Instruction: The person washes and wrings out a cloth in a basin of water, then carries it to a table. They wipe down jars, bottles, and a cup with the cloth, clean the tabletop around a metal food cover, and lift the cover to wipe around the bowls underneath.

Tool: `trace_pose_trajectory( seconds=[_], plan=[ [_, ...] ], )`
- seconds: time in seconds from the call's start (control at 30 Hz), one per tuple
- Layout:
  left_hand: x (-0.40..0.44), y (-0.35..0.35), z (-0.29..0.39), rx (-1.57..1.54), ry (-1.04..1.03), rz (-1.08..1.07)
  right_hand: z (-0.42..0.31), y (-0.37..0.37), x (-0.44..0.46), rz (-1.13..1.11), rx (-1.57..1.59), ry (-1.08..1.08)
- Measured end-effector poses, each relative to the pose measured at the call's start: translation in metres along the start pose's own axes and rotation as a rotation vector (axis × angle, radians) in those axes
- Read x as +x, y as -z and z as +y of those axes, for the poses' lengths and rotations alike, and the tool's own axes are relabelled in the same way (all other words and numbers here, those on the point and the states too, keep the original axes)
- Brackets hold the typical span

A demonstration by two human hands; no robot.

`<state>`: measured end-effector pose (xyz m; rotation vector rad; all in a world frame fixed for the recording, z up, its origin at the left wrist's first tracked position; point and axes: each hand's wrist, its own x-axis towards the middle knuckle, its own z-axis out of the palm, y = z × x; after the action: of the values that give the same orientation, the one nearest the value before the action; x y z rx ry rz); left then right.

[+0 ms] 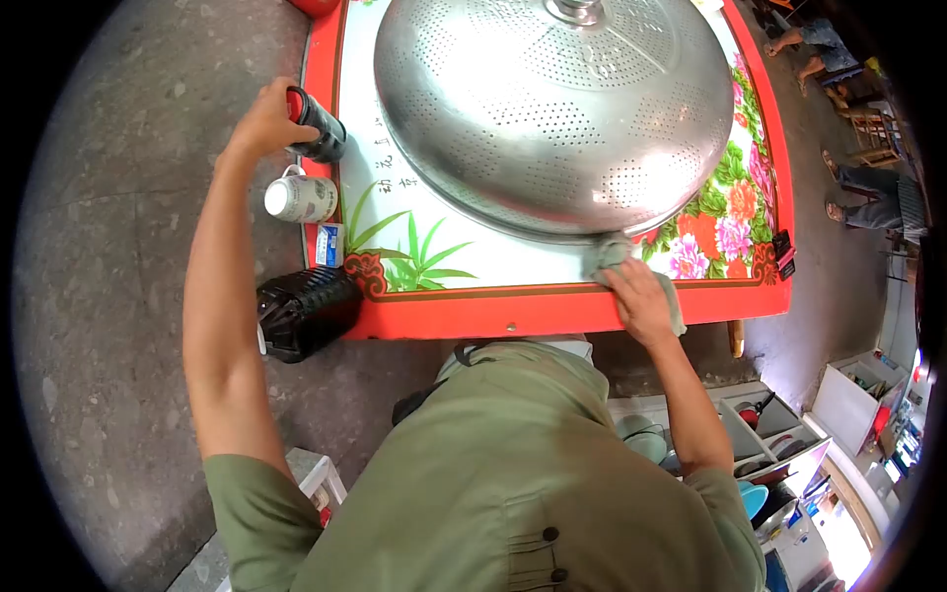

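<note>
My left hand (266,123) grips a dark cylindrical bottle (324,140) with a red part at its top, at the left edge of the table. Just below that hand stand a white lidded mug (304,198) and a small blue-and-white box (328,246). My right hand (639,294) presses a grey-green cloth (610,255) on the tabletop near the front edge. The cloth lies against the rim of a large perforated metal dome cover (552,128), and part of it hangs past the wrist.
The table (473,314) has a red border and a flower-printed top. A black ridged object (309,311) sits at its front left corner, a small dark item (783,255) at the right. Open shelving (760,434) stands behind my right arm. Other people (873,197) are at far right.
</note>
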<state>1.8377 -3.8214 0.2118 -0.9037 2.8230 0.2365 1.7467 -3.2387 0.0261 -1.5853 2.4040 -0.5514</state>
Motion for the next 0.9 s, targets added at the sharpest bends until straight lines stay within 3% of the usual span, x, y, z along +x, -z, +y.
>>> trace_pose_trajectory(
  seconds=[0.37,0.63,0.73,0.8,0.9],
  plan=[
    [0.027,-0.021,-0.049,-0.005,-0.115,-0.032,0.076,0.027,-0.015,0.327,-0.096,-0.601],
    [0.025,-0.017,-0.063,-0.037,-0.094,-0.041,0.104,0.020,0.014,0.443,-0.131,-0.838],
    [0.028,-0.018,-0.054,-0.003,-0.177,-0.033,0.074,0.006,0.002,0.372,-0.159,-0.689],
    [0.031,-0.025,-0.053,0.170,-0.162,0.053,0.037,-0.008,-0.013,0.274,-0.152,-0.464],
    [0.009,-0.014,-0.004,0.146,-0.381,0.297,-0.021,-0.029,-0.013,0.137,-0.110,-0.176]
  ],
)
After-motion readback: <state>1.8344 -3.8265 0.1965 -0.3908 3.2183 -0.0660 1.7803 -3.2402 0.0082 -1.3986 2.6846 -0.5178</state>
